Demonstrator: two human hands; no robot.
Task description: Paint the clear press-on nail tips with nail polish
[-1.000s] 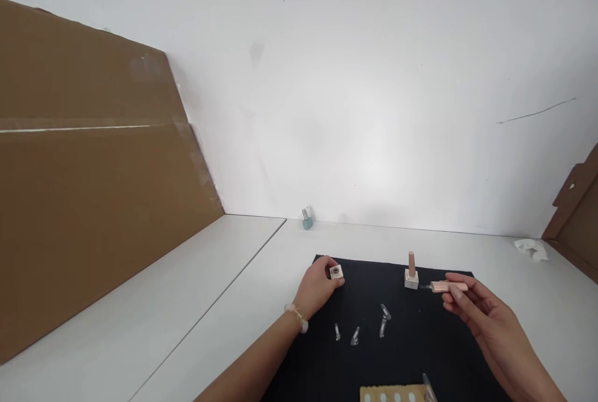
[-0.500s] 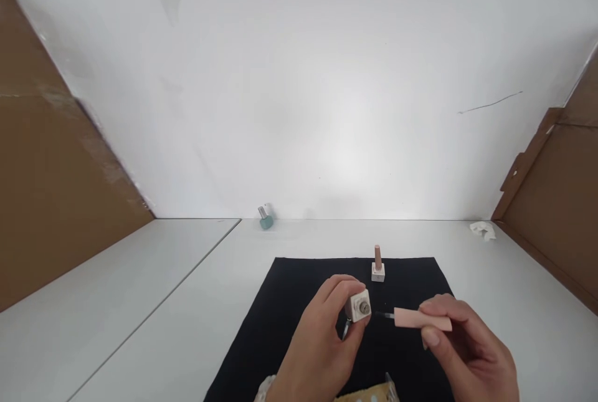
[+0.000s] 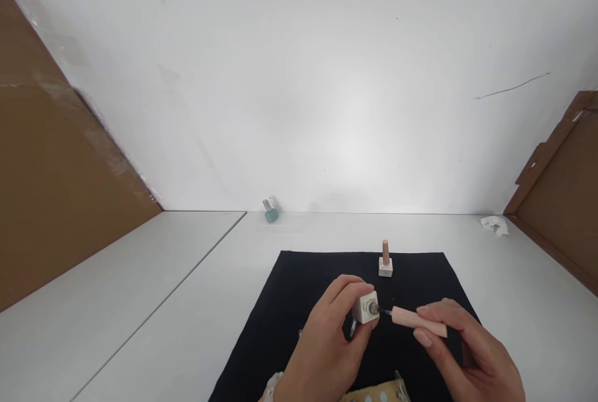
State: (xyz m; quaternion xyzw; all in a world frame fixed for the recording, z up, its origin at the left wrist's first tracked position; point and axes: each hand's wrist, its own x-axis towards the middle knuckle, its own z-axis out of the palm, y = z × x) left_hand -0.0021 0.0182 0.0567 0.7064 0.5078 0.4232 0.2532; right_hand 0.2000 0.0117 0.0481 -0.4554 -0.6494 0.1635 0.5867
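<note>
In the head view, the brush [image 3: 385, 311] had just closed the gap to the open nail polish bottle [image 3: 367, 303]: half a second earlier its tip was apart from the neck, and now it was at the opening. That brought the two parts together, though I could not tell whether the bristles were inside. The left hand [image 3: 327, 339] gripped the bottle, and the right hand [image 3: 467, 343] pinched the brush's cap [image 3: 418, 321] between thumb and fingers. The bottle was held above the black mat [image 3: 303, 280], well in from the far edge of the desk [image 3: 210, 296]. It was white and square-bodied, tilted with its smudged-looking neck toward the right hand; the cap was long, smooth and pale pink.
</note>
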